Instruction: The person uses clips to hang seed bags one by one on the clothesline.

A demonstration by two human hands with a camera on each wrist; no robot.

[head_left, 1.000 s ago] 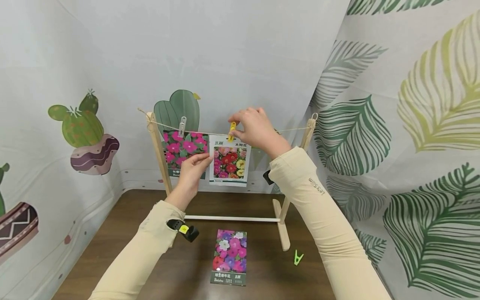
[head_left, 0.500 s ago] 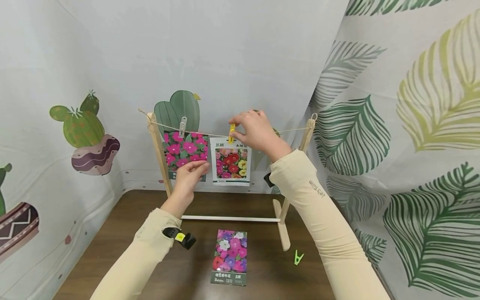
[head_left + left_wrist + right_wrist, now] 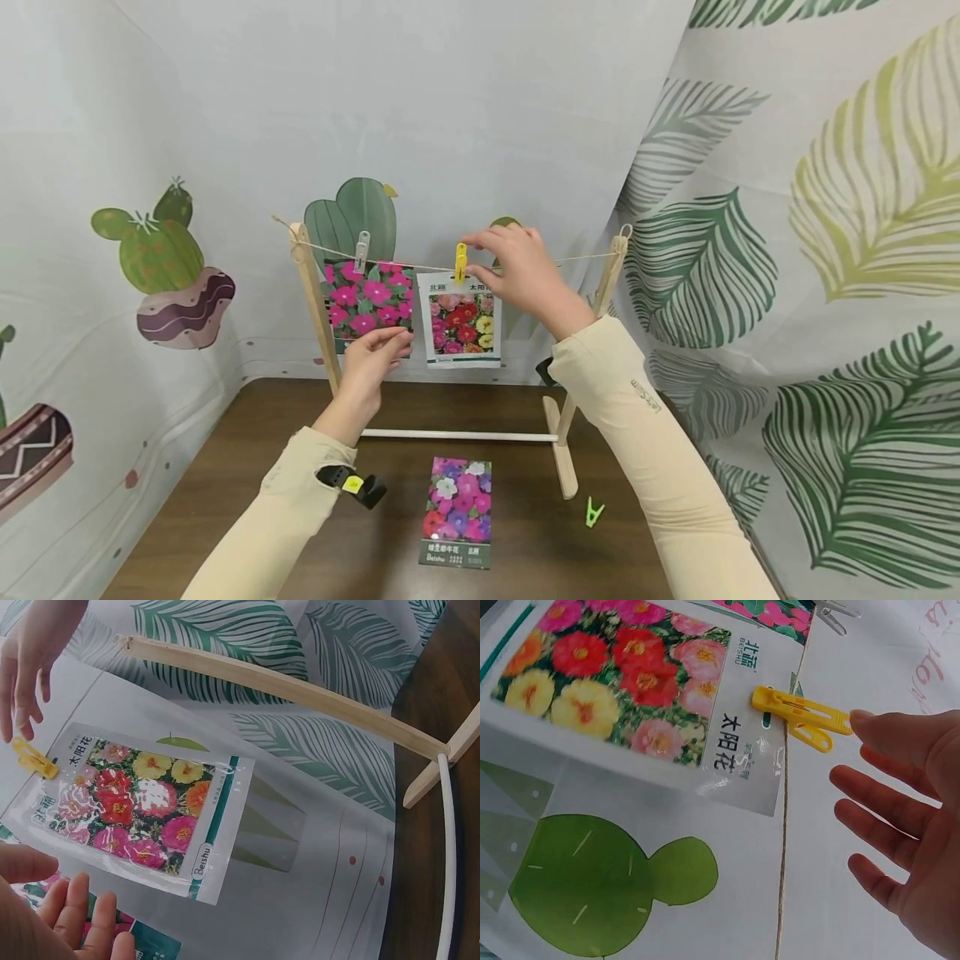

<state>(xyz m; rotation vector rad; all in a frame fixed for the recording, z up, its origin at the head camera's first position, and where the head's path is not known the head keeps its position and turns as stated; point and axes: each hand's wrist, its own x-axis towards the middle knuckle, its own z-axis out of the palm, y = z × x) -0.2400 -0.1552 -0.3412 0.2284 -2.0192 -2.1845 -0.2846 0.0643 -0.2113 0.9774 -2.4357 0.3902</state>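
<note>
From the head camera, I saw the right hand [image 3: 517,262] beside a yellow clip [image 3: 461,263], fingers spread and ungripping; on the right wrist feed, its thumb tip appeared at the clip's end, though I couldn't tell whether it touched. The left hand [image 3: 369,367] grasped nothing, its fingers loosely bent. The clip pinned a white-bordered flower packet [image 3: 461,325] to the string [image 3: 782,862]. Just left of that, behind the left hand, a pink-flowered packet [image 3: 375,296] hung from a pale clip [image 3: 362,252]. The string ran between the posts of a wooden rack [image 3: 315,296] with a white rod [image 3: 457,435] low across it. In front, on the table [image 3: 240,483], lay a third packet [image 3: 456,512], with a green clip [image 3: 593,512] to its right.
</note>
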